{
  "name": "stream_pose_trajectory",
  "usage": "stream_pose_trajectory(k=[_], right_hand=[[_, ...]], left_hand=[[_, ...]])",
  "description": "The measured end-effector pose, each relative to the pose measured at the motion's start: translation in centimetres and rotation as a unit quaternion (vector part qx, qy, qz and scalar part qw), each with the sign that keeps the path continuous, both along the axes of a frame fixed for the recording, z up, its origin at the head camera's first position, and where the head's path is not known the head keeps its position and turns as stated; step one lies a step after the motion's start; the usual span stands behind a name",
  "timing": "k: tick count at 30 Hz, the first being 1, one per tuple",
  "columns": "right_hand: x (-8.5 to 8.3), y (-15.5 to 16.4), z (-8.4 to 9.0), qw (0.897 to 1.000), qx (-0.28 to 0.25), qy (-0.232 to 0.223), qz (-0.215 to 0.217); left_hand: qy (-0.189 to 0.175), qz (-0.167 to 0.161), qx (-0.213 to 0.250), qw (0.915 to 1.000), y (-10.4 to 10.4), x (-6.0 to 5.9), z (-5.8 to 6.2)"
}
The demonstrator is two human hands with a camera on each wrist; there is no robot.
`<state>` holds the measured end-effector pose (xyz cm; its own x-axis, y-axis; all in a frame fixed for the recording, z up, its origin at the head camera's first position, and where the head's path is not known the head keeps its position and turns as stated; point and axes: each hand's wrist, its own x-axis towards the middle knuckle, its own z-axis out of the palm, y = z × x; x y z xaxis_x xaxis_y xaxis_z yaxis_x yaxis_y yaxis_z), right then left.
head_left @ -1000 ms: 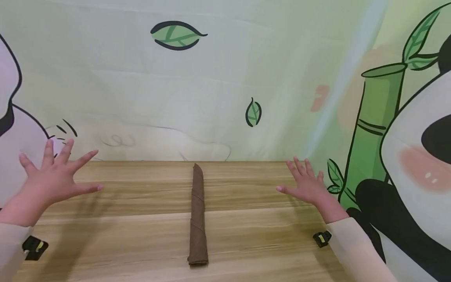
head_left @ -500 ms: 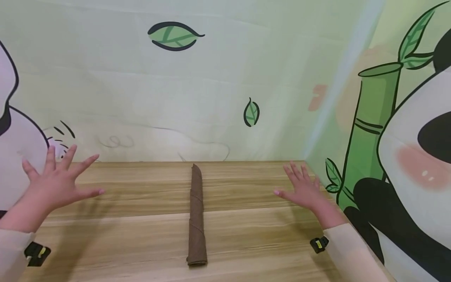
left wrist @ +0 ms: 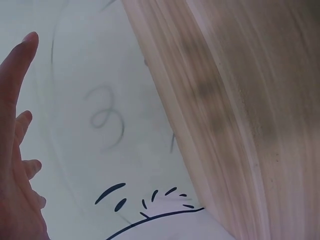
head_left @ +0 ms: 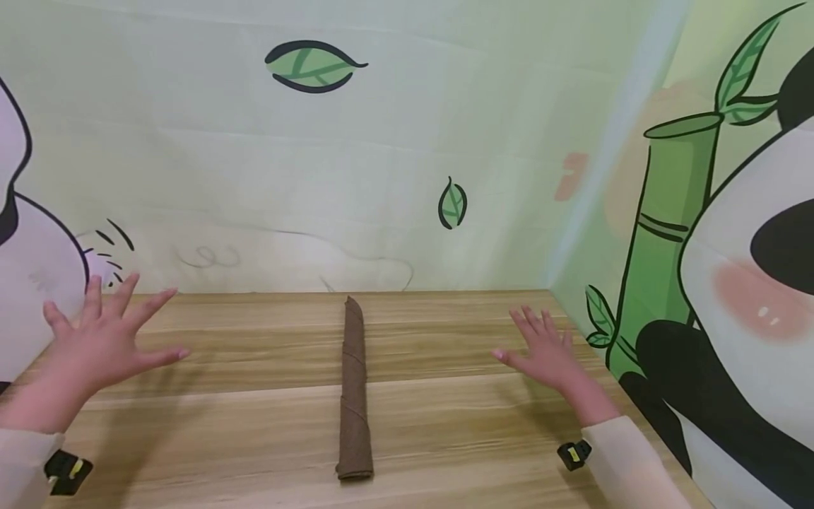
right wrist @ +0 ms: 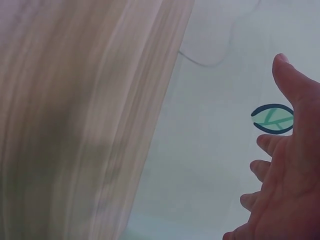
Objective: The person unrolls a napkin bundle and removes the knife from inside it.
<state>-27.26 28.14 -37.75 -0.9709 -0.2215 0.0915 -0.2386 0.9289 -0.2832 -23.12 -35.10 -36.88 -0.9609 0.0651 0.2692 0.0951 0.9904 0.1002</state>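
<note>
A brown cloth rolled into a long thin tube point(head_left: 355, 392) lies lengthwise down the middle of the wooden table point(head_left: 222, 424). My left hand point(head_left: 104, 339) hovers above the table's left side, palm down with fingers spread, holding nothing. On the other side, my right hand point(head_left: 540, 346) hovers the same way near the right edge, fingers straight and empty. Each hand is well apart from the roll. The left wrist view shows spread fingers point(left wrist: 15, 100) over the table's far edge; the right wrist view shows the right hand's fingers point(right wrist: 287, 95) against the backdrop.
A printed backdrop with pandas, bamboo point(head_left: 668, 233) and leaves point(head_left: 311, 63) rises straight behind the table and wraps the right side. The table's far edge meets it. Small black clips with yellow marks sit on both cuffs point(head_left: 572, 452).
Both hands have sunk a little lower toward the table, still spread. The brown roll has not moved.
</note>
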Motion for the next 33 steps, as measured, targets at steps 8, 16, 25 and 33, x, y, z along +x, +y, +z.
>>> stream_pose_trajectory(k=[8, 16, 25, 33], right_hand=[[0.7, -0.5, -0.7, 1.000, -0.005, 0.012, 0.003], [1.2, -1.0, -1.1, 0.999, 0.007, 0.043, 0.021], [2.1, -1.8, -1.5, 0.998, 0.001, 0.049, 0.035], [2.8, -2.3, -1.8, 0.996, -0.011, 0.070, 0.061]], left_hand=[[0.017, -0.003, -0.005, 0.9998, 0.2, 0.7, -0.7], [0.015, 0.002, -0.002, 0.9999, 0.9, 1.6, -1.3], [0.014, 0.000, 0.004, 0.9999, 0.8, 2.4, -2.0], [0.009, -0.011, -0.002, 0.9999, 1.9, 3.5, -1.7]])
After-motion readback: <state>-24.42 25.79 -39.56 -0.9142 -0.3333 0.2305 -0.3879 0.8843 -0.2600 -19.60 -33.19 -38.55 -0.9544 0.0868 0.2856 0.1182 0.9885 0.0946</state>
